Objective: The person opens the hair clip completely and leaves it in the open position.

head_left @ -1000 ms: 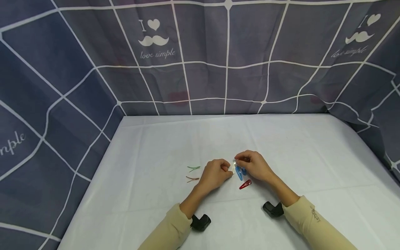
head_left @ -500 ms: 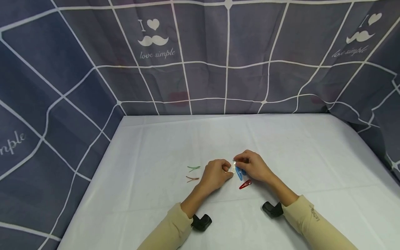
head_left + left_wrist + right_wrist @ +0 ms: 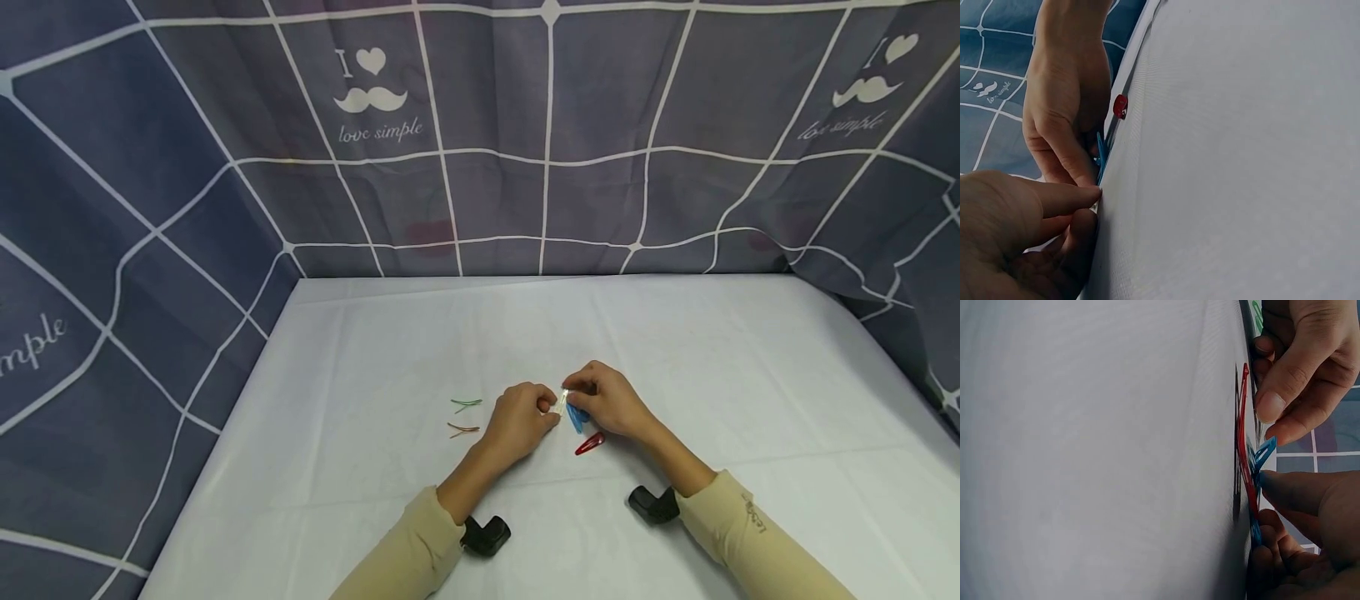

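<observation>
at the middle of a white-covered table (image 3: 360, 375): one pale clip (image 3: 562, 404), slim and glinting, held between two bare hands; its finer detail too small to read.

left hand (image 3: 521, 419): thumb and forefinger drawn close together, nipping the near end of the pale clip; remaining fingers bent in toward the palm.

right hand (image 3: 609, 397): thumb and forefinger brought to a narrow pinch at the far end of the same clip; remaining fingers partly hidden.

blue clips (image 3: 576, 417): two, just beside the pale clip, by the right hand's fingertips; whether those fingers touch them cannot be told.

red clip (image 3: 589, 443): one, glossy, tapered, lying aslant on the near side of the blue clips, narrow end toward the person's left.

green clip (image 3: 467, 404): one, legs spread, lying to the left of the left hand, apart from it.

brown clip (image 3: 463, 430): one, legs likewise spread, nearer the person than the green clip.

sleeves (image 3: 757, 533): two, pale khaki, the right one bearing dark lettering.

black devices (image 3: 487, 536): two, one beside each cuff.

backdrop (image 3: 487, 200): dark grey-blue cloth, white grid, printed with hearts, moustaches and "love simple"; hung behind the table and along both sides.
</observation>
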